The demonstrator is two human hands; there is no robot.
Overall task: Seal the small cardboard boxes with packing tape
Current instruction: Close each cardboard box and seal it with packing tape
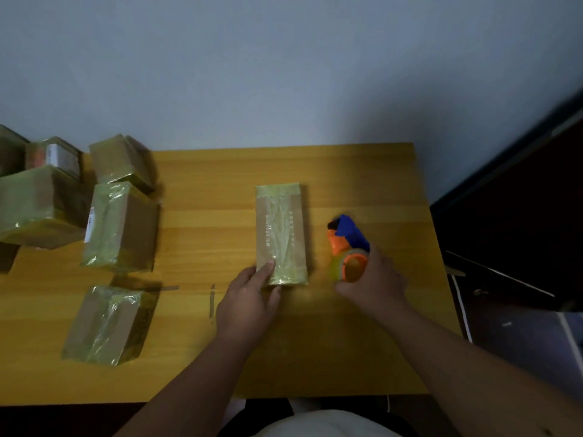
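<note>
A slim brown cardboard box (pixel 281 233) lies lengthwise in the middle of the wooden table (pixel 362 342), with a strip of shiny tape along its top. My left hand (pixel 246 302) rests on the box's near end, fingers straight on the tape and thumb at the near edge. To the right of the box, my right hand (pixel 372 282) grips an orange and blue tape dispenser (pixel 347 244) with a roll of tape, blurred and just above the table.
Several taped cardboard boxes lie on the left: one at the near left (pixel 108 324), one behind it (pixel 121 227), one further back (pixel 121 159), and a pile at the far left edge (pixel 38 203). A dark cabinet (pixel 520 216) stands right of the table. The wall is close behind.
</note>
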